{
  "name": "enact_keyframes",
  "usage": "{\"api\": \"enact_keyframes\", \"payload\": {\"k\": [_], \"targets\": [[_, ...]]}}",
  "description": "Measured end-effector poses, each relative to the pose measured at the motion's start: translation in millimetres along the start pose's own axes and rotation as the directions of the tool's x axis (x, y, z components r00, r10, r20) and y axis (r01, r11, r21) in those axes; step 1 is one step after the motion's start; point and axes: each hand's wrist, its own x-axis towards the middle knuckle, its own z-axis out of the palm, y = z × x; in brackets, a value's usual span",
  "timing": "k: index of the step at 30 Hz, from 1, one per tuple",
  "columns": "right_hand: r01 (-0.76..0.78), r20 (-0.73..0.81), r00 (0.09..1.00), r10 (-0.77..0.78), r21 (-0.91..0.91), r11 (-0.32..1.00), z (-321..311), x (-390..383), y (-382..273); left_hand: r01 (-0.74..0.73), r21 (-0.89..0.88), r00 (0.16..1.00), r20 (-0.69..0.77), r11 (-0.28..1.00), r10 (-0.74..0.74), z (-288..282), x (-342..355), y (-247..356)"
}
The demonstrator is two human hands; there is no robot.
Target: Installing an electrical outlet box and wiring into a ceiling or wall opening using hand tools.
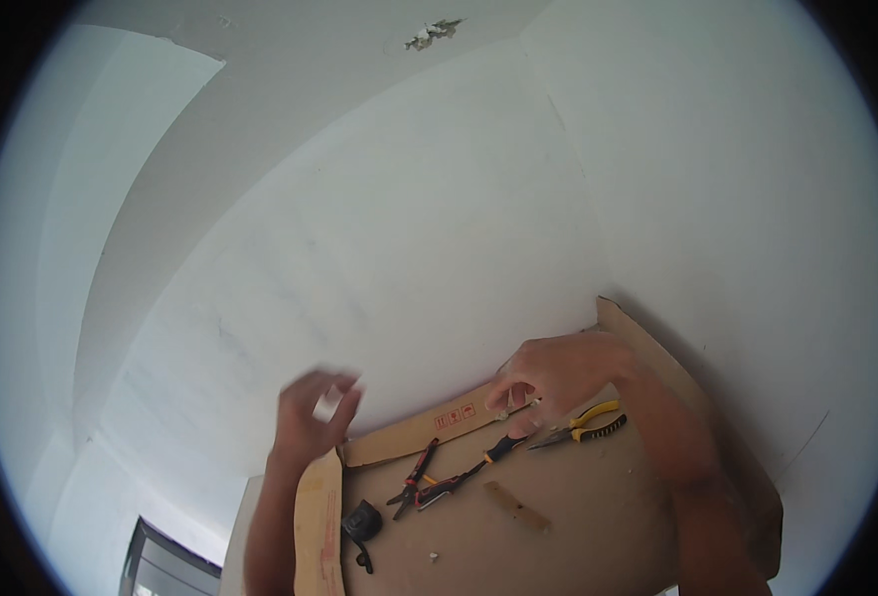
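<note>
My left hand [312, 415] is raised at the left, above the flap of a cardboard box. Its thumb and fingers curl together in a ring; anything pinched between them is too small to make out. Over the far side of the box hangs my right hand [563, 375], fingers bent down and pinched, with what they hold unclear. Beneath it lie a black-and-orange handled tool [503, 449] and long-nose pliers [588, 427] with yellow-and-black handles. Red-and-black pliers [416, 482] rest open, nearer the left hand.
Brown cardboard [598, 526] with raised flaps carries the tools. A black tape measure [361, 521] sits at its left, and a brown strip [516, 507] lies near the middle. White walls [409, 248] rise close behind, with a chipped patch [433, 36] high up.
</note>
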Motion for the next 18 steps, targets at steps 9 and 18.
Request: {"api": "enact_keyframes", "payload": {"k": [9,18], "targets": [[0.129,-0.138,0.982,-0.130,-0.018,0.991,-22.5,-38.7,-4.8,0.033,-0.909,0.958,-0.090,0.415,-0.273,68.2,289.6,84.5],[0.114,-0.167,0.979,-0.118,-0.033,0.993,-22.2,-50.1,-0.3,-0.108,-0.912,0.934,0.044,-0.397,-0.356,76.6,342.6,112.7]]}}
